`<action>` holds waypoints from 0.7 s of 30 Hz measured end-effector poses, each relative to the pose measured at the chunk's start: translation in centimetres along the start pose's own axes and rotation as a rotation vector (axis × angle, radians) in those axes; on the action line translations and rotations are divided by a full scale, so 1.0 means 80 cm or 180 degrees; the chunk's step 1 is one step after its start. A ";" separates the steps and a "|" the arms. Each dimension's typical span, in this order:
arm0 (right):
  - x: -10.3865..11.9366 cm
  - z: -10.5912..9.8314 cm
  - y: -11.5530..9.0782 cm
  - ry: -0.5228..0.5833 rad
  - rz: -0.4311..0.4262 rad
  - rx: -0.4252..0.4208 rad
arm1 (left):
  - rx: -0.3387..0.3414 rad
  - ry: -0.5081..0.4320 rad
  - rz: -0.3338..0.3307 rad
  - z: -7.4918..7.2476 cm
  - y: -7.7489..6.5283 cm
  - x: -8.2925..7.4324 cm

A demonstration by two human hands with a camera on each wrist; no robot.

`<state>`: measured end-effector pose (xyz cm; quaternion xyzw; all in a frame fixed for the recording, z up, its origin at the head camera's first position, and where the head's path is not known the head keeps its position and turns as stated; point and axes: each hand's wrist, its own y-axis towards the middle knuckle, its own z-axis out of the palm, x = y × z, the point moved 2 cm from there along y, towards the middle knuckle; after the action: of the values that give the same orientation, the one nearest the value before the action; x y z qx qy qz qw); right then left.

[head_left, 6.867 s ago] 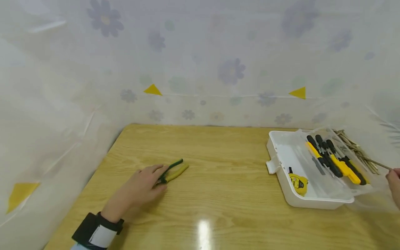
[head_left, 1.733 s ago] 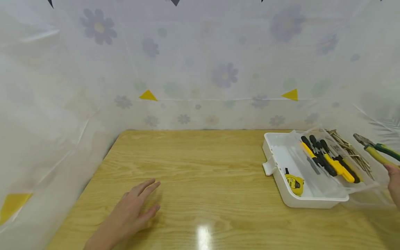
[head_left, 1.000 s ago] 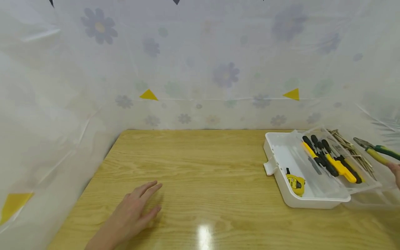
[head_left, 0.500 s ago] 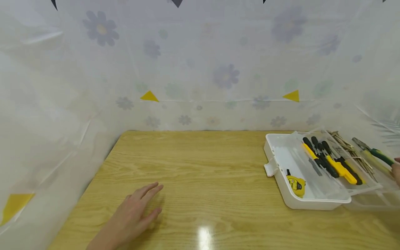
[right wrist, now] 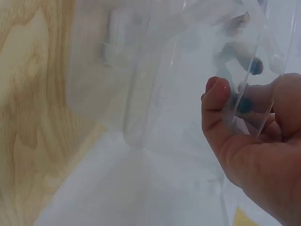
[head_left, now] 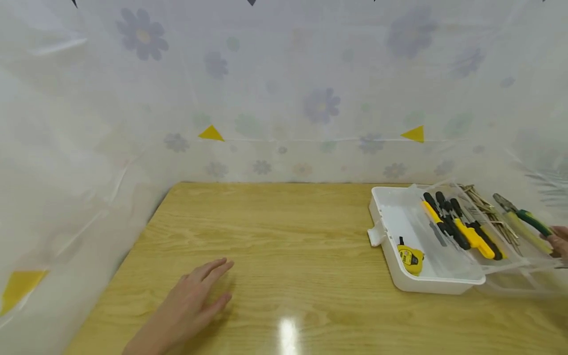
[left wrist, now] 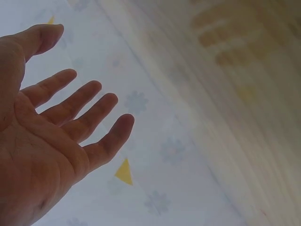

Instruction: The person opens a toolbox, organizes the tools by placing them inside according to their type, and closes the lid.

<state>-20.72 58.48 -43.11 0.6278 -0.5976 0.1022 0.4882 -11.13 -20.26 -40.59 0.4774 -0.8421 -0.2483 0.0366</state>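
Observation:
My left hand (head_left: 186, 305) hovers over the left part of the wooden table, fingers loosely spread and nothing held; the left wrist view shows its bare palm (left wrist: 42, 155). At the right edge of the head view, my right hand (head_left: 561, 244) is at the near end of a clear plastic tray (head_left: 532, 268). In the right wrist view, its thumb and fingers (right wrist: 216, 94) pinch the tray's see-through wall. Pliers (head_left: 528, 219) with green and yellow handles lie in the tray's right compartment, handle ends beside that hand.
The tray overhangs a white toolbox (head_left: 410, 283), whose left part holds a yellow tape measure (head_left: 410, 260). Several screwdrivers (head_left: 475, 241) fill the tray's middle, beside brass-coloured rods (head_left: 483, 207). Flower-printed sheeting (head_left: 284, 98) stands along the back and sides.
Earlier the pliers lay under my left hand, then were in my right hand; now they lie in the tray. The right hand has moved to the tray wall. Toolbox and tray have shifted slightly left.

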 end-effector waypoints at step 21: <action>0.260 0.113 -0.063 -0.1259 0.0112 0.1487 | -0.0053 -0.0541 0.0393 0.014 0.046 -0.045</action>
<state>-15.06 37.32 -35.32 0.7203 -0.6521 0.1211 0.2029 -12.38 -15.31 -39.24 0.4015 -0.8678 -0.2922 -0.0157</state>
